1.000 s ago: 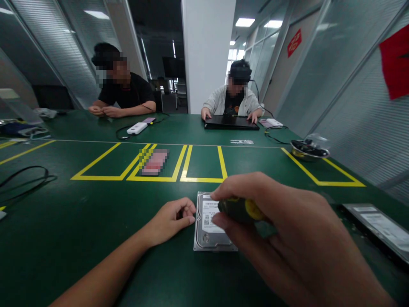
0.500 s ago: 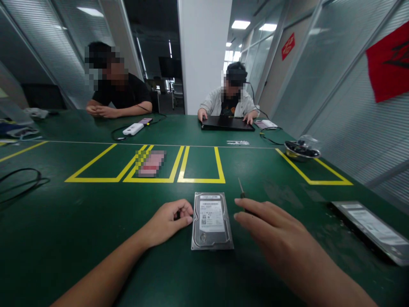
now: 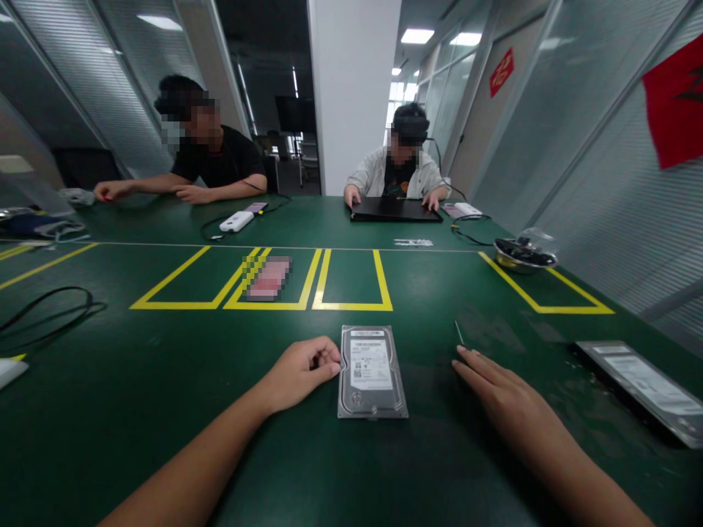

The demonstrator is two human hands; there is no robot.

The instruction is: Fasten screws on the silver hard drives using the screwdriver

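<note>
A silver hard drive with a white label lies flat in front of me. My left hand is at its left edge, fingers curled and thumb against the side. To the right of the drive, my right hand rests low at the table, palm down, its fingers long and close together. The thin metal shaft of a screwdriver sticks out beyond its fingertips. Its handle is hidden under the fingers.
A second hard drive lies at the right. Yellow tape outlines mark the green table; a blurred pink item is in one. A metal bowl of dark parts stands back right. Two people sit opposite, one holding a black panel.
My right hand has moved right and down with the screwdriver, away from the hard drive. My left hand stays at the drive's edge. The person at left has stretched an arm outward.
</note>
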